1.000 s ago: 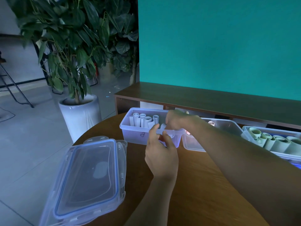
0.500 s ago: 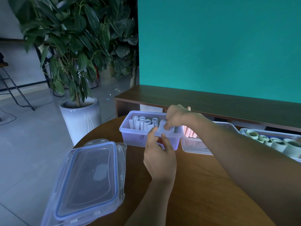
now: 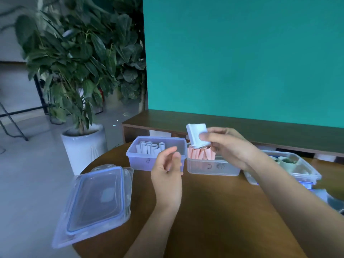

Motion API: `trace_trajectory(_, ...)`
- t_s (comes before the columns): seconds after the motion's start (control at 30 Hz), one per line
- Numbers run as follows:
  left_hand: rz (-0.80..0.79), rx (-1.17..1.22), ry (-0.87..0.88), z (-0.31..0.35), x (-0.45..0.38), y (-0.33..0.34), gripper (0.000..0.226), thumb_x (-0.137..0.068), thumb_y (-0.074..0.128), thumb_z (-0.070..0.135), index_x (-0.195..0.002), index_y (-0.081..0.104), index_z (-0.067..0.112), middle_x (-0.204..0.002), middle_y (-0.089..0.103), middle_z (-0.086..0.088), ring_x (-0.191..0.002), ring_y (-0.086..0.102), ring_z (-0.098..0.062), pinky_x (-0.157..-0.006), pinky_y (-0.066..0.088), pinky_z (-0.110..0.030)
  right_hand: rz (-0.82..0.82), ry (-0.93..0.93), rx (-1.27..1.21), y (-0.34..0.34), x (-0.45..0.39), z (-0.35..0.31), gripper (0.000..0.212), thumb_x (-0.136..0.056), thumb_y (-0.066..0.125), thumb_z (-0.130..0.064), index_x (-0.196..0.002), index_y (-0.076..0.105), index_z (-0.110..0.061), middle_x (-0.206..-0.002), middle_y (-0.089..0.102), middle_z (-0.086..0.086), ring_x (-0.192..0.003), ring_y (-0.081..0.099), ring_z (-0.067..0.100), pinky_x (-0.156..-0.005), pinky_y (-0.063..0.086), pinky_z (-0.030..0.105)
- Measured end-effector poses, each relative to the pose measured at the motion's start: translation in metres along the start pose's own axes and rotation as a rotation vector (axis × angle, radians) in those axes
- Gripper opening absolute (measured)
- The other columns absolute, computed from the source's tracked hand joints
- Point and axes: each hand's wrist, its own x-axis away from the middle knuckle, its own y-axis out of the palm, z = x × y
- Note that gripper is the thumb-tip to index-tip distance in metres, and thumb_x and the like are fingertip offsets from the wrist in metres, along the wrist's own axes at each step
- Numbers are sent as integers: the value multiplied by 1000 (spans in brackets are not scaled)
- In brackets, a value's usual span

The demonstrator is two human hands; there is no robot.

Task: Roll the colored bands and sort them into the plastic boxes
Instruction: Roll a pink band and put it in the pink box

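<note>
White rolled band (image 3: 197,135), pink rolls (image 3: 200,153), blue-rimmed lid (image 3: 96,200), teal wall (image 3: 242,53), brown table (image 3: 214,211).

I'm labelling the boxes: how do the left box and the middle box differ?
The left box holds pale, whitish rolls; the middle box holds pink rolls. The left box's rolls sit at its left end only; the middle box's pink rolls span most of the width that shows. The left box looks bluish, the middle one clearer. Both are lidless, translucent plastic and stand on the table.

Before you is a round wooden table (image 3: 214,211). On it stand three clear plastic boxes in a row: left box (image 3: 145,162), middle box (image 3: 212,167), right box (image 3: 305,172). Stacked lids (image 3: 96,203) overhang its left edge.
</note>
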Motion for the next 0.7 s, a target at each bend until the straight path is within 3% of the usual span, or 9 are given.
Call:
trace_trajectory(0.07, -133, 120, -70, 19, 27, 2, 13, -92, 70, 24, -105, 73, 25, -92, 75, 5, -82, 68, -12, -66, 55, -27, -37, 33, -135, -4, 41, 14, 23, -67, 87, -18, -88, 78, -13, -88, 68, 9, -77, 53, 18, -67, 35, 28)
trace_trajectory(0.2, -291, 257, -204, 35, 82, 4, 24, -83, 74, 28, -104, 76, 17, -97, 77, -6, -79, 66, -13, -66, 51, -33, -32, 108, -313, -12, 106, 47, 54, -59, 86, -31, -106, 68, -11, -96, 66, 9, -80, 58, 13, -73, 39, 29)
trace_trajectory(0.3, -347, 260, -285, 35, 111, 2, 29, -76, 76, 30, -102, 76, 17, -101, 77, -5, -82, 68, -13, -69, 51, -33, 2, 94, -392, -15, 140, 72, 50, -67, 83, -26, -112, 70, -7, -97, 71, 9, -83, 62, 13, -76, 42, 30)
trace_trajectory(0.37, -397, 226, -293, 33, 123, -1, 24, -80, 77, 26, -102, 76, 17, -103, 77, -6, -87, 69, -15, -70, 51, -33, 34, 75, -425, -18, 155, 82, 58, -72, 80, -20, -123, 64, 3, -100, 71, 13, -84, 63, 15, -78, 44, 31)
trace_trajectory(0.43, -420, 204, -311, 31, 131, -3, 23, -84, 76, 21, -106, 74, 16, -105, 76, -7, -90, 69, -15, -72, 52, -32, 36, 61, -436, -20, 166, 84, 74, -69, 83, -18, -132, 54, 8, -105, 69, 17, -87, 65, 18, -79, 48, 32)
trace_trajectory(0.53, -441, 212, -343, 30, 139, -4, 23, -87, 75, 14, -110, 71, 10, -109, 74, -12, -91, 68, -16, -75, 54, -32, -5, 56, -482, -26, 179, 90, 82, -69, 87, -15, -137, 48, 9, -112, 68, 21, -93, 67, 22, -84, 54, 32)
trace_trajectory(0.7, -458, 275, -531, 27, 147, -4, 27, -85, 75, 10, -111, 69, 8, -105, 75, -10, -89, 71, -18, -78, 57, -31, -10, 95, -456, -30, 192, 100, 107, -51, 100, -27, -137, 47, 8, -112, 70, 21, -97, 69, 25, -87, 56, 33)
